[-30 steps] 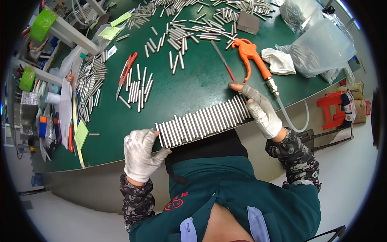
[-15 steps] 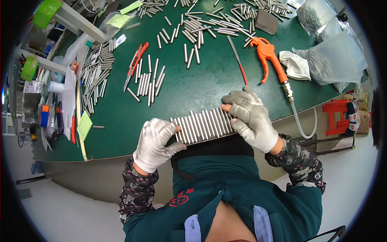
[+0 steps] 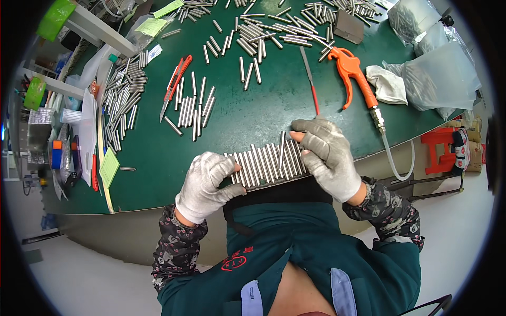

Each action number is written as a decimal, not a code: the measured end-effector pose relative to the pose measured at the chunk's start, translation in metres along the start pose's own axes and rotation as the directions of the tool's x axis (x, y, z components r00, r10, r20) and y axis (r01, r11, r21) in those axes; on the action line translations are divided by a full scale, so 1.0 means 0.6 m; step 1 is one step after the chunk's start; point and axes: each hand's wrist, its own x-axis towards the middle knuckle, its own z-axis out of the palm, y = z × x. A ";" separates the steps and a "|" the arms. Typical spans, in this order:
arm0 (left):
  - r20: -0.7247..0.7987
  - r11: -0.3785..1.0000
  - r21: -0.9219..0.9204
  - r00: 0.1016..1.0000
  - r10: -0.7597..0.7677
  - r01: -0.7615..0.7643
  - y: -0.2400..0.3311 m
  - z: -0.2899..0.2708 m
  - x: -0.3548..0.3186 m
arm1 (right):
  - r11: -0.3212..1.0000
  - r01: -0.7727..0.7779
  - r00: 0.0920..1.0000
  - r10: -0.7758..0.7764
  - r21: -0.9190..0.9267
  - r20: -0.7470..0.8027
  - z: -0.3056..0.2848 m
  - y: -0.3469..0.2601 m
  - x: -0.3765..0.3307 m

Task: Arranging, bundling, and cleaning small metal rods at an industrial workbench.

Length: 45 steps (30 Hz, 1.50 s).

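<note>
A row of short steel pins (image 3: 258, 164) lies side by side at the table's front edge, on what looks like a dark flat base. My left hand (image 3: 203, 185), in a white glove with bare fingertips, is closed on the row's left end, with thumb and forefinger at its corners. At the other end, my right hand (image 3: 329, 158), in a soiled glove, has its bent fingers and thumb against the last pins. One pin (image 3: 282, 149) leans across the others and sticks up past the row, close to my right fingertips.
Loose pins lie at the left (image 3: 120, 105), mid-left (image 3: 194, 108) and far side (image 3: 263, 34). A red cutter knife (image 3: 176, 81), a file with red handle (image 3: 311, 84), an orange air gun (image 3: 356, 79) with hose, a white cloth (image 3: 387, 84) and plastic bags (image 3: 440, 76) are on the green table (image 3: 253, 113).
One pin near my right fingers now tilts and stands out from the row, where the pins lay more even. Both hands have barely shifted.
</note>
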 end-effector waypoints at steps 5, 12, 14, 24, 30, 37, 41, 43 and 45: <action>-0.013 1.000 -0.024 1.000 0.014 -0.014 -0.003 0.004 0.008 | 0.997 0.010 1.000 -0.012 0.076 0.021 0.034 -0.018 0.015; 0.031 0.998 -0.054 0.999 0.029 -0.027 0.002 0.008 0.034 | 0.988 0.121 0.977 -0.102 -0.091 0.187 0.047 -0.038 0.033; 0.030 0.998 -0.059 0.999 0.033 -0.032 0.001 0.009 0.033 | 0.990 0.126 0.971 -0.109 -0.067 0.213 0.044 -0.035 0.033; 0.152 0.990 0.130 0.985 -0.076 0.056 0.040 -0.008 0.069 | 0.966 0.187 0.948 -0.129 -0.181 0.290 -0.023 0.018 0.014; 0.353 0.935 0.338 0.907 -0.231 0.106 0.066 -0.007 0.115 | 0.934 0.173 0.933 -0.054 -0.313 0.355 0.000 -0.008 0.015; 0.217 0.965 0.263 0.974 -0.069 0.010 0.055 0.002 0.092 | 0.946 0.174 0.949 -0.088 -0.272 0.302 0.005 -0.005 0.016; 0.195 0.974 0.214 0.980 0.032 -0.074 0.045 0.001 0.079 | 0.923 0.187 0.948 -0.080 -0.337 0.308 0.010 -0.012 0.019; 0.129 0.983 0.164 0.986 -0.107 0.085 0.043 0.002 0.069 | 0.921 0.193 0.946 -0.084 -0.337 0.312 0.014 -0.010 0.021; 0.144 0.961 0.240 0.974 -0.177 0.140 0.056 0.006 0.079 | 0.941 0.135 0.970 -0.062 -0.309 0.236 0.017 -0.008 0.017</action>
